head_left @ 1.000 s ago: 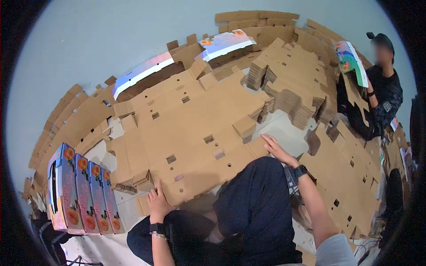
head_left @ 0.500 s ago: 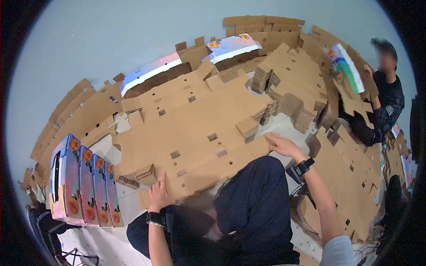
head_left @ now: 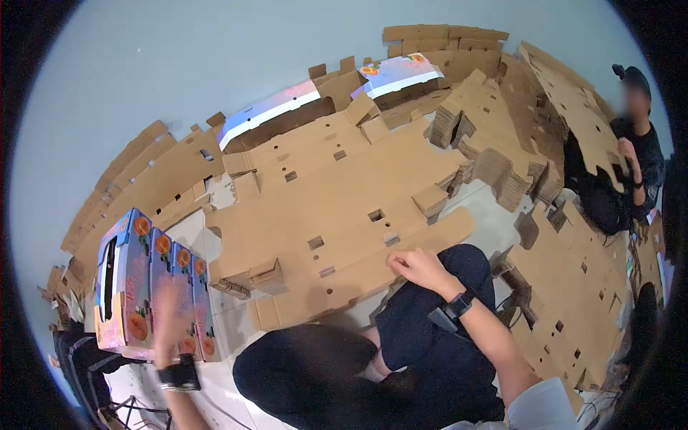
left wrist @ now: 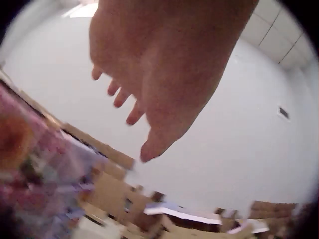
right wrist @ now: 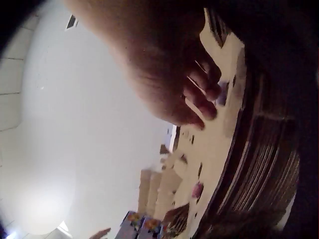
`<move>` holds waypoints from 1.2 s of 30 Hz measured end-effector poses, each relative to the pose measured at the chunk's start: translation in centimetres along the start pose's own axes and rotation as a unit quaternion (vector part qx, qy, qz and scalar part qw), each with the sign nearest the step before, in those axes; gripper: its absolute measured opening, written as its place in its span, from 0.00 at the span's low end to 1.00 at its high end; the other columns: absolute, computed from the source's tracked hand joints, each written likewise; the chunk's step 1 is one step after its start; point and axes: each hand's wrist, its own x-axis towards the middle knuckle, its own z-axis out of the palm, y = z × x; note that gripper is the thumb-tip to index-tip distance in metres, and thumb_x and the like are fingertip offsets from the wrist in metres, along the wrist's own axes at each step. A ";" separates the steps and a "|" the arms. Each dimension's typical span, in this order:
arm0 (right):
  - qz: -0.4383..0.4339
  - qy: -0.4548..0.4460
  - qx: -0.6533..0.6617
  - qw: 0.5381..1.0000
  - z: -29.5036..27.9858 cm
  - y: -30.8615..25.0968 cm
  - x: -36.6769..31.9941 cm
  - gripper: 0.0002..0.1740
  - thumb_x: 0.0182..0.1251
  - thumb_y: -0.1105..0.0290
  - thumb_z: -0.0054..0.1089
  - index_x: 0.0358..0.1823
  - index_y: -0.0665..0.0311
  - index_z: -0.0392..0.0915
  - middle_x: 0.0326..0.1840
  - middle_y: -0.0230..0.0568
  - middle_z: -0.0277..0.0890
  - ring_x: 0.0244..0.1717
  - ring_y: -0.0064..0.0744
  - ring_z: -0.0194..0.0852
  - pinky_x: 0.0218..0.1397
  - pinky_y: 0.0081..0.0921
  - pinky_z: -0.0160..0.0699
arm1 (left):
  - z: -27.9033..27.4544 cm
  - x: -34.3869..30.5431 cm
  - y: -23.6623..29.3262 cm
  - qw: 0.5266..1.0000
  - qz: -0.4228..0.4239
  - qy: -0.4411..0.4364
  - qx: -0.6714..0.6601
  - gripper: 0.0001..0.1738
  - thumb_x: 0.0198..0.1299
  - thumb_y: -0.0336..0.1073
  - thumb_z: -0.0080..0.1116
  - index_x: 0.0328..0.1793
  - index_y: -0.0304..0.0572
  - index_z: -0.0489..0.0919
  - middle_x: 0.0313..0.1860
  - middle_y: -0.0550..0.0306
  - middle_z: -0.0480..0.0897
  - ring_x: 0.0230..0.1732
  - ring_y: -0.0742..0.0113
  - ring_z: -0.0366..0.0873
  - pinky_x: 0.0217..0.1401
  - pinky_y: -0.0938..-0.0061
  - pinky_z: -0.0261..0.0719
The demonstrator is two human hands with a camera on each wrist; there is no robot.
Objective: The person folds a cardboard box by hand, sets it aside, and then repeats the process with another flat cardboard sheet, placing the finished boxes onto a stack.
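My left hand (head_left: 169, 322), blurred in the head view, is in front of a row of printed boxes (head_left: 118, 287) with orange fruit pictures. In the left wrist view its fingers are spread and hold nothing, with a printed box side (left wrist: 30, 169) to the left. My right hand (head_left: 421, 270) hovers by the near edge of a big stack of flat die-cut cardboard sheets (head_left: 322, 208), close to my right knee. Its fingers are loosely bent and empty in the right wrist view, over the stack's brown top sheet (right wrist: 214, 154).
Another stack of cut cardboard (head_left: 566, 287) lies on the right, and one more (head_left: 480, 107) at the back. Cardboard pieces (head_left: 150, 172) lean along the wall. Two printed sheets (head_left: 272, 107) stand behind the main stack. A seated person (head_left: 645, 165) holds a cardboard sheet (head_left: 580, 118).
My left hand has left the stack's near edge and swung left to the printed boxes. The right hand has drawn back leftward along the edge. The other person's sheet now shows its brown side.
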 end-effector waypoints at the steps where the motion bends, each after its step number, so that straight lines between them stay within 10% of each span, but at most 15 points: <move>1: 0.002 0.000 0.001 1.000 0.0 -0.8 0.0 0.14 0.69 0.58 0.48 0.41 0.59 0.79 0.32 0.48 0.80 0.36 0.51 0.79 0.40 0.42 0.77 | -2.6 -0.4 -3.9 0.991 -0.112 0.053 0.050 0.40 0.51 0.36 0.65 0.71 0.38 0.63 0.73 0.41 0.59 0.75 0.47 0.52 0.76 0.60 0.49; 5: -0.026 0.067 0.074 0.995 0.8 -1.8 0.4 0.13 0.67 0.59 0.48 0.39 0.58 0.77 0.29 0.50 0.79 0.34 0.54 0.78 0.38 0.46 0.76 | -10.2 -2.1 -13.7 0.922 -0.121 0.302 0.209 0.38 0.56 0.44 0.62 0.70 0.35 0.64 0.68 0.35 0.65 0.70 0.43 0.60 0.72 0.58 0.57; 7: -0.036 0.074 0.035 0.996 1.5 -1.0 0.6 0.13 0.67 0.59 0.47 0.39 0.58 0.77 0.30 0.50 0.79 0.34 0.55 0.77 0.39 0.46 0.76 | -10.9 -2.4 -13.1 0.906 -0.420 -0.026 0.032 0.39 0.60 0.56 0.55 0.69 0.35 0.64 0.65 0.34 0.68 0.69 0.42 0.62 0.71 0.56 0.57; 8: -0.038 0.043 0.004 0.998 1.7 -0.9 0.7 0.12 0.68 0.61 0.47 0.40 0.57 0.77 0.30 0.46 0.80 0.34 0.51 0.79 0.38 0.43 0.76 | -4.6 -5.2 -24.3 0.911 -0.385 0.011 0.150 0.43 0.62 0.65 0.46 0.69 0.34 0.64 0.65 0.35 0.68 0.68 0.43 0.63 0.70 0.56 0.57; 16: -0.061 0.017 0.041 0.997 2.9 -1.8 0.5 0.10 0.67 0.62 0.46 0.39 0.56 0.75 0.31 0.47 0.79 0.34 0.53 0.78 0.37 0.45 0.76 | -5.3 -5.3 -15.6 0.918 -0.379 0.114 0.026 0.41 0.60 0.63 0.52 0.69 0.38 0.64 0.63 0.37 0.70 0.66 0.47 0.65 0.67 0.60 0.60; 22: -0.054 -0.009 0.097 0.994 3.7 -2.7 0.1 0.09 0.67 0.64 0.47 0.39 0.58 0.75 0.31 0.47 0.79 0.34 0.53 0.78 0.38 0.44 0.76 | -2.8 -5.6 -13.7 0.862 -0.241 0.383 -0.227 0.19 0.64 0.44 0.59 0.37 0.44 0.61 0.30 0.64 0.59 0.30 0.76 0.54 0.32 0.77 0.55; 32: -0.132 -0.009 0.382 0.915 -1.5 -10.2 -3.4 0.27 0.72 0.62 0.47 0.70 0.54 0.57 0.68 0.42 0.64 0.62 0.38 0.69 0.60 0.34 0.71 | 0.7 3.3 13.8 0.947 -0.071 0.295 -0.107 0.14 0.59 0.39 0.57 0.40 0.36 0.68 0.32 0.51 0.69 0.32 0.60 0.65 0.39 0.65 0.65; 36: -0.198 0.195 0.261 0.925 -2.9 -9.7 -3.4 0.26 0.70 0.62 0.50 0.68 0.58 0.62 0.70 0.54 0.57 0.69 0.48 0.58 0.69 0.38 0.59 | 5.8 2.3 28.1 0.974 0.085 0.145 -0.151 0.20 0.57 0.43 0.56 0.46 0.33 0.70 0.40 0.44 0.72 0.46 0.46 0.68 0.51 0.56 0.61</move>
